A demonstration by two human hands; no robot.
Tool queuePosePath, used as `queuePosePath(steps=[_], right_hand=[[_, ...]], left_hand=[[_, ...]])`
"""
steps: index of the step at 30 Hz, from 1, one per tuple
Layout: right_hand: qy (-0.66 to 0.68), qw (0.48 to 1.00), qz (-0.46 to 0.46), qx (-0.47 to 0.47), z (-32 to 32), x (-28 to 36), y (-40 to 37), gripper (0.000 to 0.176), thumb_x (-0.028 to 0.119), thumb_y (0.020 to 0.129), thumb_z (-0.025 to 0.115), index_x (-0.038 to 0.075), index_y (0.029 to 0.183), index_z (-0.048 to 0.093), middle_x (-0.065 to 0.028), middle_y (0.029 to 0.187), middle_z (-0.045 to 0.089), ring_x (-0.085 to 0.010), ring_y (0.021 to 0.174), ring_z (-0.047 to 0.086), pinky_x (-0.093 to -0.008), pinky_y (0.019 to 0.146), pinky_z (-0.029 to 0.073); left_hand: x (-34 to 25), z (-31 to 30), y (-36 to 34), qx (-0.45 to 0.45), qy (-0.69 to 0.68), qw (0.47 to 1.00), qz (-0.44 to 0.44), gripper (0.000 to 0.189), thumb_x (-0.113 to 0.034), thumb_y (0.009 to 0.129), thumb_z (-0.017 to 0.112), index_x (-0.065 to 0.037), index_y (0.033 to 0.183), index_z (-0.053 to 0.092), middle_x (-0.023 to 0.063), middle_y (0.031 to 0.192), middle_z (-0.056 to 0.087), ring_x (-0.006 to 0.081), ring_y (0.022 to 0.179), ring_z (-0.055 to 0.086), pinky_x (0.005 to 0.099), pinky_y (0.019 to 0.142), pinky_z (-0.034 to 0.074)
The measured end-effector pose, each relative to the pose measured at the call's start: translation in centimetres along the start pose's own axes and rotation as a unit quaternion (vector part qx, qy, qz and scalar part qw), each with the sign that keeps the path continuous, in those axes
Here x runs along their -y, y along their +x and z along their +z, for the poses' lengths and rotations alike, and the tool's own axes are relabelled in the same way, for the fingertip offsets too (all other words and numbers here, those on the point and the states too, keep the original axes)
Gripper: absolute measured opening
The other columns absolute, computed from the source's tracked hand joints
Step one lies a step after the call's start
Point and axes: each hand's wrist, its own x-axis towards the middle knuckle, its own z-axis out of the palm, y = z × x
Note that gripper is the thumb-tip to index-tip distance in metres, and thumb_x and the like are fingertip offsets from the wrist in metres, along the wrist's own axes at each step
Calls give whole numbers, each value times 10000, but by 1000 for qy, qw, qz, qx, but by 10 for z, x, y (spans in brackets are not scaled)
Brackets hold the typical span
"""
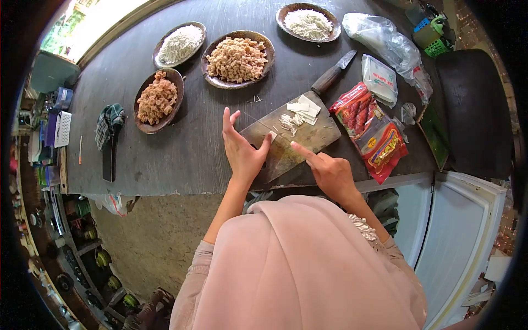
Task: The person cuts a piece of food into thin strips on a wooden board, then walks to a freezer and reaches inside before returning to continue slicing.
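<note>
A worn cutting board (319, 137) lies at the table's near edge. My left hand (245, 157) is over its left side, fingers spread, its thumb tip against a small white slice (273, 135). My right hand (333, 173) is closed, with the index finger stretched along a thin knife blade (256, 120) seen almost edge-on; the handle is hidden in the palm. Flat white slices (305, 108) and a small heap of thin white strips (290, 125) rest on the board beyond my hands.
Another knife (329, 78) with a dark handle touches the board's far corner. Bowls of brown pieces (237, 59) and white strips (309, 25) stand farther back. At right are a red food packet (369, 132), a white packet (379, 80) and a clear bag (382, 41). A cloth (110, 126) lies left.
</note>
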Motion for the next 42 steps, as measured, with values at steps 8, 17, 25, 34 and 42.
queuePosePath(steps=[8,17,25,34,42], right_hand=[[-16,1000,-4,5,1,-3,2,719,23,863,620,336,1500,511,-71,611,522,-280,500,573,-410,496,502],[-7,1000,-4,13,5,-1,8,655,70,912,621,332,1501,510,-71,610,533,-275,504,579,-400,495,504],[-18,1000,-2,13,6,2,8,661,79,908,624,339,1504,507,-70,612,534,-263,494,575,-389,481,501],[-38,999,-4,4,8,6,14,623,90,927,619,339,1490,526,-67,604,545,-250,501,583,-383,483,498],[-44,999,-10,-7,11,5,15,622,89,924,617,331,1491,528,-64,613,549,-245,499,579,-378,482,499]], left_hand=[[-1,0,0,-3,-4,1000,4,1193,-229,736,900,-59,1587,81,257,1417,458,411,1317,470,515,1130,338],[-1,0,0,-11,-8,1000,8,1158,-217,726,897,-29,1579,136,244,1441,453,407,1325,448,485,1112,357],[0,1,1,-12,-10,1000,8,1154,-227,723,900,-30,1575,146,235,1448,450,406,1321,450,485,1111,358],[1,-1,1,-15,-15,1000,11,1149,-211,725,897,-26,1575,146,233,1450,445,404,1332,439,480,1123,346],[0,0,0,-20,-30,999,8,1151,-201,721,899,-26,1576,150,239,1448,443,403,1331,439,479,1120,350]])
